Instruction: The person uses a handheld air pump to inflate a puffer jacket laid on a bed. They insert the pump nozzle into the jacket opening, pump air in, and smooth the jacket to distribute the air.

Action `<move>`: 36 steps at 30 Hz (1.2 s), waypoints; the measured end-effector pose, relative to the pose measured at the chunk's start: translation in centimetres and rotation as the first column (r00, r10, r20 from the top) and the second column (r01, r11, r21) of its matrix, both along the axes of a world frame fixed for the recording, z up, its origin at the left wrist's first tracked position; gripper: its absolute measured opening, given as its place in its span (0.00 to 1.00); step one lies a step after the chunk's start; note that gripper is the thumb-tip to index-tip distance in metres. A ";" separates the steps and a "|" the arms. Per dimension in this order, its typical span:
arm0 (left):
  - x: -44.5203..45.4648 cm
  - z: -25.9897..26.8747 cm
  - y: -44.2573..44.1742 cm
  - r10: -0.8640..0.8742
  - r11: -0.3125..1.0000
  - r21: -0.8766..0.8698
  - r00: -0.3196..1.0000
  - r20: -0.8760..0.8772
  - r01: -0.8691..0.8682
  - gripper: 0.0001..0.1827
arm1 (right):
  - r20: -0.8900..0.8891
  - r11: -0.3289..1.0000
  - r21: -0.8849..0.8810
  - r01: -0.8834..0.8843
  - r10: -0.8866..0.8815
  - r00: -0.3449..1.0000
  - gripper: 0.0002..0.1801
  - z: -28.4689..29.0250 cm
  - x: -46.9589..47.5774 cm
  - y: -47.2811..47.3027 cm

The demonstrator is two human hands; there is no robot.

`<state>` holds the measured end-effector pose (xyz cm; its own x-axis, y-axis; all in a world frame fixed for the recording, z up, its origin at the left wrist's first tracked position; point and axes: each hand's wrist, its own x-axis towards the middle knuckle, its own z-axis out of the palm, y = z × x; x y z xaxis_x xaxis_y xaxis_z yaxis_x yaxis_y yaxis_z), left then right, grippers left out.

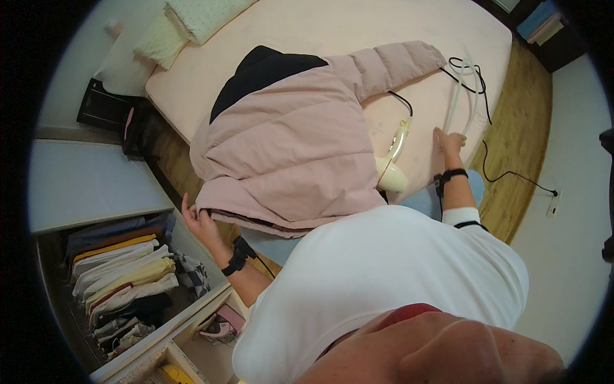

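Observation:
A pale pink puffer jacket [297,139] with a black upper panel [273,72] lies spread on the bed before me. One sleeve [398,65] stretches out to the right. My left hand [199,221] holds the jacket's hem at its lower left corner, some fingers extended. To the right, my right hand [451,142] grips the near end of a pale, narrow looped object [455,105]; its exact kind is unclear. Between the jacket and this hand lies a cream hair dryer [395,158], its head against the jacket's side.
A pink-sheeted bed [407,21] bears pillows [206,19] at the far left. Black cord [482,91] lies looped at its right; another cord [513,174] runs to a wall socket [554,204]. At lower left, an open drawer [168,216] holds folded clothes [124,269].

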<state>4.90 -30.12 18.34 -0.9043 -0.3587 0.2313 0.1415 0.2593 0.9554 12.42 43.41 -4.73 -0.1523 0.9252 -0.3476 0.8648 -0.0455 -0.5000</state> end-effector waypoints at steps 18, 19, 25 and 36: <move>1.5 2.0 -2.6 0.002 1.000 -0.014 0.996 0.090 -0.001 0.33 | -0.615 0.447 -0.705 -0.551 0.000 0.788 0.20 5.8 -28.3 -15.0; 2.1 2.8 -3.2 -0.112 0.991 -0.065 0.991 0.075 0.117 0.34 | -0.626 0.452 -0.672 -0.586 0.073 0.776 0.11 7.0 -31.3 -14.8; 2.7 4.2 1.9 -0.426 0.900 0.102 0.807 0.409 0.423 0.45 | -0.508 0.350 0.270 -0.897 0.843 0.176 0.21 31.8 -45.4 -12.3; -9.0 0.9 31.5 -0.969 -0.049 0.228 -0.102 0.226 0.972 0.43 | -0.056 0.199 0.843 -0.500 0.957 0.286 0.48 43.1 -46.7 -5.2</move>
<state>-4.11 1.35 19.25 -0.3055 0.9498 -0.0672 0.0370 0.0823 0.9959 -34.28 38.17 38.39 -0.7900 0.1123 0.6028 -0.1385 0.9250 -0.3539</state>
